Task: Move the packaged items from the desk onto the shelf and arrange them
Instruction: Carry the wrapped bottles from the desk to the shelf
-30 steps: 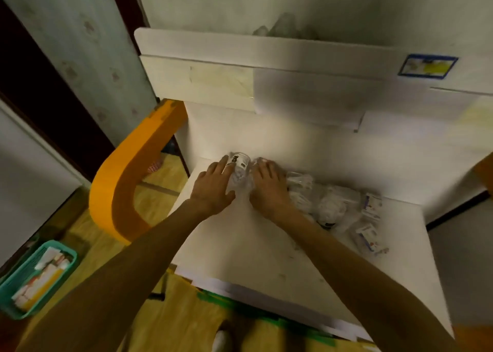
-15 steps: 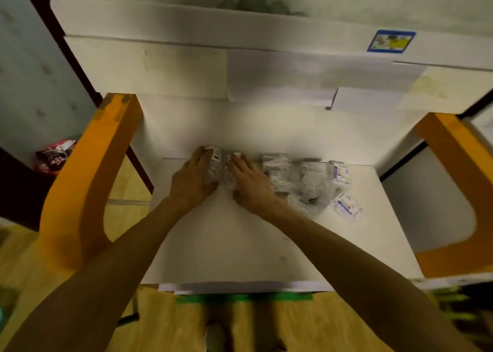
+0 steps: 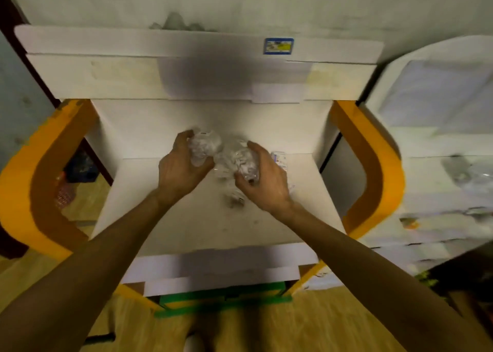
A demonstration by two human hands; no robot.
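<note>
My left hand (image 3: 181, 169) grips a crinkled clear-plastic packet (image 3: 205, 146) above the white desk surface (image 3: 208, 226). My right hand (image 3: 264, 181) grips another bunch of clear packets (image 3: 240, 162) just to the right of it. The two bunches touch in the middle. One packet with blue print (image 3: 278, 159) lies on the desk behind my right hand, partly hidden. A white shelf board (image 3: 186, 43) runs across above the desk, with grey packets (image 3: 176, 25) blurred on top of it.
Orange curved side frames stand left (image 3: 40, 170) and right (image 3: 378, 170) of the desk. A blue and yellow label (image 3: 278, 46) is stuck on the shelf edge. A white unit (image 3: 440, 143) stands to the right. Wooden floor and green tape (image 3: 221, 299) lie below.
Both hands have closed round packets and lifted them off the desk. The row of packets to the right is gathered up. The camera has swung right and tilted.
</note>
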